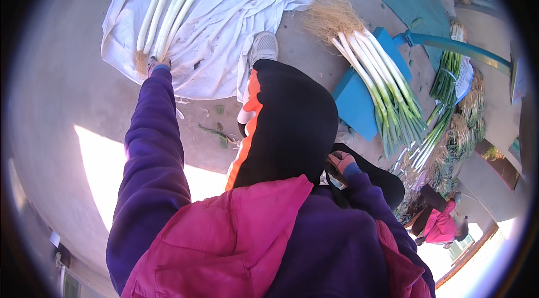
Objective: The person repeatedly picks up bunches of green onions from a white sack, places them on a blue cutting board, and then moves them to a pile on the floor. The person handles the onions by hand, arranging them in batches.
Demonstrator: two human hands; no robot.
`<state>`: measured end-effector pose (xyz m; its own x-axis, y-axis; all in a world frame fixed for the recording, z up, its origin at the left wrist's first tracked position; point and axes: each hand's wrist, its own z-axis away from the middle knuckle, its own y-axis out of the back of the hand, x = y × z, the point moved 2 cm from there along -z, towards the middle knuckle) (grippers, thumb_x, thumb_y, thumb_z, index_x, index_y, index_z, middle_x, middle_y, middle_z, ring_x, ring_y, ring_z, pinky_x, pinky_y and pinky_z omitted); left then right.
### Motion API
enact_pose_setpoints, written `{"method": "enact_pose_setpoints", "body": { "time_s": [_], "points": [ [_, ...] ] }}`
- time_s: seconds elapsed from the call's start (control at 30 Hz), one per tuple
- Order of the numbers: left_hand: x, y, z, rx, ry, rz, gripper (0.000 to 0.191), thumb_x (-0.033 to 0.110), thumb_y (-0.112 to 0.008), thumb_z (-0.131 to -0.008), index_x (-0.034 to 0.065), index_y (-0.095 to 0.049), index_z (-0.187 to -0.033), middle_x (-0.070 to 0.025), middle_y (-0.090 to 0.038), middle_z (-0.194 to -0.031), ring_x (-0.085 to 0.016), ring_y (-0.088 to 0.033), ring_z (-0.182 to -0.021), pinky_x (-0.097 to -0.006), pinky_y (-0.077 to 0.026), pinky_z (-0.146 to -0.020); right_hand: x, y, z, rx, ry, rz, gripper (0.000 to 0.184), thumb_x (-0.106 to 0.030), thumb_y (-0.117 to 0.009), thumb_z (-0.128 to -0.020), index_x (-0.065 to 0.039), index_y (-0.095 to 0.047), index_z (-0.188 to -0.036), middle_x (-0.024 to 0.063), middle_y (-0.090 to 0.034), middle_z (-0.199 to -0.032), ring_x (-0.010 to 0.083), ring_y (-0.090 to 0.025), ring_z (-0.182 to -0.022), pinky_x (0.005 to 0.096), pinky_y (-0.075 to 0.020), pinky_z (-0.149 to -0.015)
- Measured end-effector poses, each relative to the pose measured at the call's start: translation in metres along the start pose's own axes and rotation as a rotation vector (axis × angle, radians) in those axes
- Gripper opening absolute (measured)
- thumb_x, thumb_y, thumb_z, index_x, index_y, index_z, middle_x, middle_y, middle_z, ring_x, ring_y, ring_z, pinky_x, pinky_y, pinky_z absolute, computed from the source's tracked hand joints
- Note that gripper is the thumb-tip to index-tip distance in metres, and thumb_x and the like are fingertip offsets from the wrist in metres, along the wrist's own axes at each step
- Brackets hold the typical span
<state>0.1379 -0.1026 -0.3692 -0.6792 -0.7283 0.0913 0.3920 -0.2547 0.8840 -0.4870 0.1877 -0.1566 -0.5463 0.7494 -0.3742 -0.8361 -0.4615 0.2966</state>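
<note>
My left hand [159,66] reaches out to the root end of several large green onions [168,20] laid on a white cloth [236,15]. Its fingers are closed around the base of one stalk, partly hidden by my purple sleeve. The stalks have white shanks, green tops running out of the upper edge, and tan roots beside the hand. My right hand [342,160] is drawn in close to my body, by my black-clad leg [290,125]. Its fingers are curled over something dark; what they hold is hidden.
More rooted onions [379,74] lie across a blue stand [353,104] on the right. Beyond it are a curved blue bar [459,45], a tied onion bundle [448,74] and heaped onions [459,133]. A person in pink [440,224] is at lower right. Leaf scraps [221,136] litter the floor.
</note>
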Motion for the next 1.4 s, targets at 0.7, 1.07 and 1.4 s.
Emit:
{"method": "enact_pose_setpoints", "body": {
  "time_s": [0.7, 1.07, 1.4],
  "points": [
    [0.02, 0.062, 0.032, -0.196, 0.067, 0.202, 0.048, 0.03, -0.072, -0.06, 0.0025, -0.063, -0.098, -0.0118, -0.065, -0.09, -0.023, -0.062, -0.084, -0.031, -0.047, -0.076, -0.015, -0.002, -0.003, 0.051, 0.387, 0.532, 0.031, -0.026, -0.057, -0.079, -0.004, -0.056, -0.101, 0.0131, -0.06, -0.092, 0.028, -0.058, -0.086, 0.0333, -0.0465, -0.074],
    [0.06, 0.126, 0.116, -0.624, -0.29, 1.107, 0.025, 0.021, -0.068, -0.074, -0.002, -0.062, -0.083, -0.0072, -0.061, -0.07, -0.016, -0.056, -0.057, -0.0291, -0.047, -0.051, 0.013, -0.003, -0.009, 0.133, 0.485, 0.852, 0.028, -0.023, -0.047, -0.086, -0.02, -0.053, -0.113, 0.0111, -0.054, -0.108, 0.0289, -0.055, -0.093, 0.0341, -0.0453, -0.077],
    [0.028, 0.166, 0.245, -0.38, -0.722, 1.409, 0.028, 0.006, -0.065, -0.071, 0.0002, -0.057, -0.098, -0.0099, -0.059, -0.086, -0.02, -0.058, -0.079, -0.0357, -0.049, -0.073, 0.024, 0.005, -0.009, 0.314, 0.539, 0.766, 0.028, -0.021, -0.055, -0.08, -0.016, -0.056, -0.108, 0.0131, -0.054, -0.107, 0.0273, -0.056, -0.093, 0.0321, -0.0462, -0.077]
  ]
}}
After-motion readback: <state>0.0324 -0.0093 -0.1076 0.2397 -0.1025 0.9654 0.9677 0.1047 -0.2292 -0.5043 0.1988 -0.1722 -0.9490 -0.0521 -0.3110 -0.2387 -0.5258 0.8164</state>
